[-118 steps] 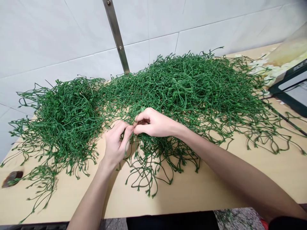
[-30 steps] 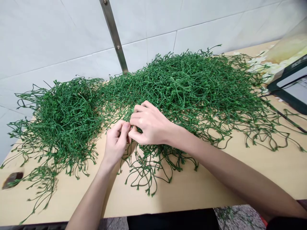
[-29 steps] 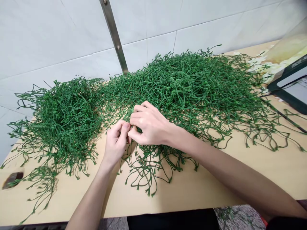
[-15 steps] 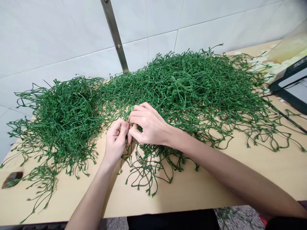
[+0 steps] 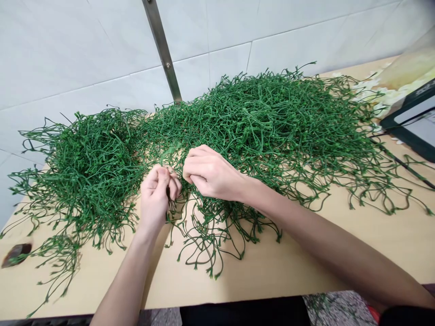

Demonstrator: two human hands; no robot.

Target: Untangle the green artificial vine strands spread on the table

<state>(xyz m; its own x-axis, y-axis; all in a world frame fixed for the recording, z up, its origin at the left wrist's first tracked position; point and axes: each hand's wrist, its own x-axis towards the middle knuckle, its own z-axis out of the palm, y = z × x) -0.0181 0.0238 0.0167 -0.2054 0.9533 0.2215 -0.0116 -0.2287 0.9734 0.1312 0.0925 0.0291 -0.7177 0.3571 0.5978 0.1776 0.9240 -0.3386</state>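
Observation:
A big tangle of thin green plastic stems covers the back of a light wooden table. A second, smaller heap of the same stems lies at the left. My left hand is pinched shut on a green stem at the front edge of the tangle. My right hand is curled shut on stems just beside it, a small gap between the two hands. A loose bunch of stems trails toward me below both hands.
A metal bar runs up the white tiled wall behind the table. A dark green tray and a clear bag of pale petals sit at the far right. A small brown object lies at the left front.
My left hand has pulled a little leftward, away from my right hand, with a stem in its pinch. My right hand has stayed nearly where it was.

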